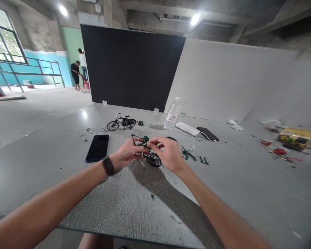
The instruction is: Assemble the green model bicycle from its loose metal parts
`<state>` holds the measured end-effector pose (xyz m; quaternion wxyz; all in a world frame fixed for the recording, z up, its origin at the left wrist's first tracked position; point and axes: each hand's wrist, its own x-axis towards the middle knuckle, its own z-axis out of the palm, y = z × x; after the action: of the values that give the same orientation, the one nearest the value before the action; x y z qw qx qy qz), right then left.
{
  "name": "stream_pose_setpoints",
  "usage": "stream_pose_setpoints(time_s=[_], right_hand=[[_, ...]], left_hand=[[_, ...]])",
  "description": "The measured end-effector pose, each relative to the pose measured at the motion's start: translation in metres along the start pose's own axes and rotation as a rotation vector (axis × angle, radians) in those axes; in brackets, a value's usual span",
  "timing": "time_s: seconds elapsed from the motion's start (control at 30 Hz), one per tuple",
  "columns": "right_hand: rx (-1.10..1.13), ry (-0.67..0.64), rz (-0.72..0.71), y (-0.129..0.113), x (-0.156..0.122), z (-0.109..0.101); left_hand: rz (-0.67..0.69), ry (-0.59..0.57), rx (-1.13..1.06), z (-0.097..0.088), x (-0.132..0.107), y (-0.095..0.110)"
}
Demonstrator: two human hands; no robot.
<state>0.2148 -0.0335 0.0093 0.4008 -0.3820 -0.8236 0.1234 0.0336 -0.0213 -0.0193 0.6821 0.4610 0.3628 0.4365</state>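
My left hand [126,153], with a dark watch on the wrist, grips a small green model bicycle [153,159] by its frame. One black spoked wheel is on the bicycle, low at its right end. My right hand [171,154] is closed in a pinch right at the frame; a thin shiny piece shows by its fingertips, too small to name. Part of another black wheel [172,139] shows behind my right hand. To the right lie loose green parts [188,154] and a small green U-shaped piece [204,160].
A black model bicycle [121,122] stands farther back. Left of my hands lies a phone [97,148]. A water bottle [172,116], a white power strip [187,129] and a dark power bank [208,134] are behind. A yellow packet [298,137] lies far right. Two people stand in the distance.
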Motion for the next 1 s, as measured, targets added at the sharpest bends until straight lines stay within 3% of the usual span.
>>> stream_pose_setpoints(time_s=[1.0], right_hand=[[-0.058, -0.052, -0.029, -0.0058, 0.0007, -0.0052]], left_hand=[[-0.038, -0.011, 0.028, 0.0021, -0.0025, 0.0029]])
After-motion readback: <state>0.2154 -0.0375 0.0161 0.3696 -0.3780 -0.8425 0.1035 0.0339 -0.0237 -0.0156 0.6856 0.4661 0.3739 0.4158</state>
